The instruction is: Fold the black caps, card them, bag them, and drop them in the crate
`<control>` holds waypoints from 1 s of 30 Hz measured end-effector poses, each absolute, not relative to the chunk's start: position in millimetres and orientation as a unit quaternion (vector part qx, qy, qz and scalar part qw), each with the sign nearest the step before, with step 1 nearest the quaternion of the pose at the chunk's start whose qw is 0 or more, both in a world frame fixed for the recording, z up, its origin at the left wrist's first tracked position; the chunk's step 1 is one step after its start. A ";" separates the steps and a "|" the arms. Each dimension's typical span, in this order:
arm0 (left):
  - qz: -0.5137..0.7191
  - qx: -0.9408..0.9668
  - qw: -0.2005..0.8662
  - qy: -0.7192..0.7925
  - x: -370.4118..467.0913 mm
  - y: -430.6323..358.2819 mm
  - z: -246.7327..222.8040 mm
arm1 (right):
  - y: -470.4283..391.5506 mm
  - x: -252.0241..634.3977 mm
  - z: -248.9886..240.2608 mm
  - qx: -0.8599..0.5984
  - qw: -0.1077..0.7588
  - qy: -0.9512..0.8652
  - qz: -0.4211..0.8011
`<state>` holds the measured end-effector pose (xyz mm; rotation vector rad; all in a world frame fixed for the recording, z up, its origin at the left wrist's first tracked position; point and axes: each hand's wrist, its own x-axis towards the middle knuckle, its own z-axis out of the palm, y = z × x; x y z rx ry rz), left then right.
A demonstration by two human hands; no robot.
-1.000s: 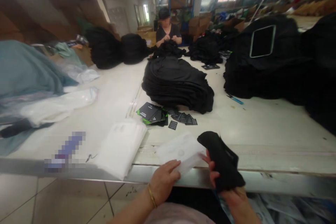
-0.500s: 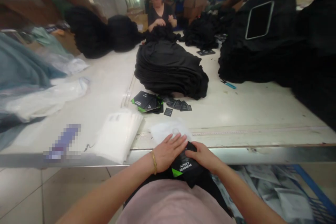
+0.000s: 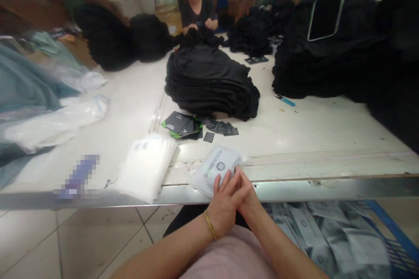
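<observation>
A frosted plastic bag (image 3: 214,168) printed with ROCKBROS lies at the table's front edge, with something pale grey showing through it. Over its near right part rests my left hand (image 3: 225,200), fingers spread and touching the bag. My right hand (image 3: 248,196) meets the left at the bag's right corner, its fingers pressed together there; what they pinch is hidden. Left of the bag lies a stack of flat white bags (image 3: 145,165). Beyond it are black cards with green corners (image 3: 180,124) and small dark labels (image 3: 224,127).
A pile of folded black cloth (image 3: 209,80) fills the middle of the table (image 3: 310,139). Blue snips (image 3: 286,101) lie to its right, near a tall black pile with a tablet (image 3: 326,15). Across sits a person (image 3: 198,11). Filled bags (image 3: 327,235) are below right.
The black card and black cloth between my hands are no longer visible; the frosted bag now lies filled under my left hand. My hands have come together.
</observation>
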<state>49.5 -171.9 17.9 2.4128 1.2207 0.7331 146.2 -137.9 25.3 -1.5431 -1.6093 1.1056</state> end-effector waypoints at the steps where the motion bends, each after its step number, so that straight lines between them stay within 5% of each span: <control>1: 0.274 0.843 0.187 0.425 42.1 -168.2 22.1 | -136.8 152.6 28.2 -0.569 0.320 -0.599 0.464; 5: 0.267 0.828 0.199 0.450 2.9 -140.0 34.8 | -129.9 182.8 36.0 -0.494 0.368 -0.455 0.643; 9: 0.133 0.856 0.213 0.451 -0.6 -121.4 34.9 | -129.1 185.7 32.1 -0.510 0.354 -0.457 0.638; 13: 0.080 0.840 0.230 0.484 13.5 -118.8 41.3 | -136.6 157.9 21.7 -0.442 0.325 -0.347 0.761; 17: 0.033 0.849 0.195 0.490 13.1 -117.2 47.6 | -133.4 149.3 21.5 -0.452 0.351 -0.500 0.650; 20: 0.009 0.855 0.158 0.493 15.7 -119.3 38.5 | -114.0 173.2 28.1 -0.473 0.230 -0.636 0.565; 22: -0.002 0.857 0.138 0.496 21.2 -120.5 29.5 | -97.8 193.0 31.2 -0.512 0.175 -0.595 0.594; 30: 0.080 0.769 0.203 0.601 24.3 -71.6 37.9 | -71.3 190.6 21.7 -0.601 0.261 -0.450 0.606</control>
